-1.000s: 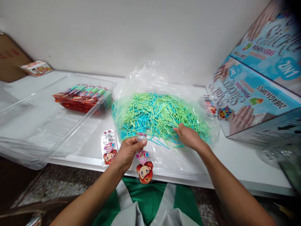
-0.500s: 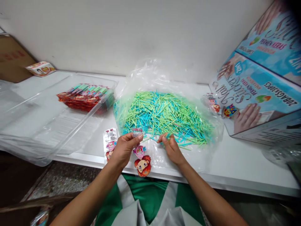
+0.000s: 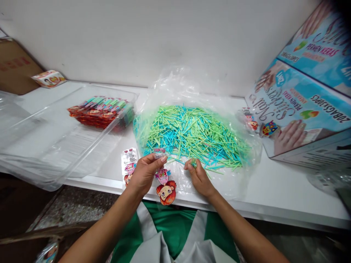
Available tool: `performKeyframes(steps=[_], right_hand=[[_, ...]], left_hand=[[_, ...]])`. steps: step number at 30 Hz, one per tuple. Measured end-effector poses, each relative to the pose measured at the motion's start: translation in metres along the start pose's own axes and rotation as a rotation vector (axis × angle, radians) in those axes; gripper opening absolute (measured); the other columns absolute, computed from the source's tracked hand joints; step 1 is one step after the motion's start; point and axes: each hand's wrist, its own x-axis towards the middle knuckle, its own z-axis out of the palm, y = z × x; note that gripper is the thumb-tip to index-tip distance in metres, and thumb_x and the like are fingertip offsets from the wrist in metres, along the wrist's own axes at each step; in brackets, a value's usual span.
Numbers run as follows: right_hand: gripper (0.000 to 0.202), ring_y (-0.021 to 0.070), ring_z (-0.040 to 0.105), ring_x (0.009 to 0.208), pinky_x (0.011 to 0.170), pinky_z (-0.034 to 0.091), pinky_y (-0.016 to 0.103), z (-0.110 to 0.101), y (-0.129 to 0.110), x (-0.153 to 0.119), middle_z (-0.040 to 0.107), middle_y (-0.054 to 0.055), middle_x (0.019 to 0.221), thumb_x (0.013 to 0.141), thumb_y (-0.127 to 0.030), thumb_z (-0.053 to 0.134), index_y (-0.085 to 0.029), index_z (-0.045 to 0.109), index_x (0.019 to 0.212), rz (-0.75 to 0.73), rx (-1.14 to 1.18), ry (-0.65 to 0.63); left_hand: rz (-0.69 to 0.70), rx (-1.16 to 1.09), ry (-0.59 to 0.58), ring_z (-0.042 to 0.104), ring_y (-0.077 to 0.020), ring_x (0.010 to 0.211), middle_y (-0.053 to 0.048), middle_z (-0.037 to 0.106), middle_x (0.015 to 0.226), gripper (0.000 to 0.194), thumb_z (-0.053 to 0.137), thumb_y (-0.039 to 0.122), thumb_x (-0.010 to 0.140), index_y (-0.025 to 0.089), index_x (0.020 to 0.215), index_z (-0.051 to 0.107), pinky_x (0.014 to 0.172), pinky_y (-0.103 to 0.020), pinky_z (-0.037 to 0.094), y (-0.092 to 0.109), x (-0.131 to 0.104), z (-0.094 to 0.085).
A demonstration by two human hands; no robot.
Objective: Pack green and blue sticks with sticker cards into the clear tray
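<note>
Two hands just inside the tabletop's front edge, one packet pinched between left thumb and fingers.
The left hand (image 3: 146, 171) grips the packet (image 3: 163, 180) by its far end, before the stick pile (image 3: 189, 133); its long axis runs toward the wearer, cartoon head nearest them and overlapping the front edge in view. The right hand (image 3: 199, 177) is curled closed on sticks, too bunched to count. One loose packet (image 3: 129, 160) lies left, another (image 3: 251, 120) beside the printed box (image 3: 304, 109). One clear tray (image 3: 85, 155), overhanging the edge, holds one packet stack (image 3: 100, 113). Bare tabletop (image 3: 285, 190) lies open front right.
</note>
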Motion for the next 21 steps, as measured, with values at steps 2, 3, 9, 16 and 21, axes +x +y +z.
performKeyframes(steps=[2, 3, 9, 16, 21], right_hand=[[0.017, 0.0161, 0.053, 0.087, 0.083, 0.041, 0.031, 0.000, 0.000, -0.002, 0.054, 0.004, 0.091, 0.097, -0.033, 0.032, -0.021, 0.044, 0.094, -0.014, 0.024, 0.006], [0.017, 0.0160, 0.053, 0.088, 0.083, 0.041, 0.031, 0.000, 0.000, -0.003, 0.054, 0.004, 0.092, 0.097, -0.033, 0.032, -0.021, 0.044, 0.095, -0.010, 0.027, 0.001], [0.018, 0.0162, 0.054, 0.086, 0.080, 0.042, 0.031, -0.002, 0.008, -0.008, 0.057, 0.004, 0.091, 0.097, -0.034, 0.033, -0.021, 0.044, 0.102, 0.029, 0.017, -0.029], [0.019, 0.0167, 0.056, 0.083, 0.078, 0.044, 0.032, 0.000, 0.011, -0.008, 0.060, 0.004, 0.089, 0.097, -0.034, 0.031, -0.021, 0.045, 0.099, 0.041, -0.035, -0.039], [0.018, 0.0204, 0.052, 0.106, 0.093, 0.039, 0.038, -0.013, -0.003, 0.003, 0.057, 0.010, 0.108, 0.097, -0.030, 0.032, -0.021, 0.047, 0.101, -0.159, -0.201, 0.094]], left_hand=[[0.005, -0.009, 0.000, 0.051, -0.0069, 0.056, 0.002, 0.062, 0.064, 0.018, 0.079, 0.025, 0.062, 0.014, 0.072, 0.067, 0.057, -0.020, 0.038, 0.000, 0.000, 0.001], [0.005, -0.011, -0.002, 0.051, -0.0066, 0.056, 0.002, 0.062, 0.064, 0.019, 0.079, 0.025, 0.062, 0.014, 0.071, 0.067, 0.057, -0.020, 0.038, 0.001, 0.000, 0.001], [-0.004, -0.006, -0.015, 0.053, -0.0069, 0.059, 0.001, 0.062, 0.065, 0.020, 0.080, 0.024, 0.061, 0.013, 0.072, 0.067, 0.058, -0.018, 0.039, 0.002, -0.001, 0.005], [-0.011, -0.004, -0.065, 0.054, -0.0068, 0.062, 0.000, 0.065, 0.069, 0.018, 0.078, 0.023, 0.065, 0.012, 0.075, 0.068, 0.062, -0.018, 0.040, 0.000, -0.003, 0.007], [0.026, 0.036, -0.103, 0.053, -0.0064, 0.061, 0.001, 0.064, 0.067, 0.015, 0.077, 0.023, 0.067, 0.013, 0.073, 0.068, 0.062, -0.018, 0.040, -0.004, -0.002, 0.010]])
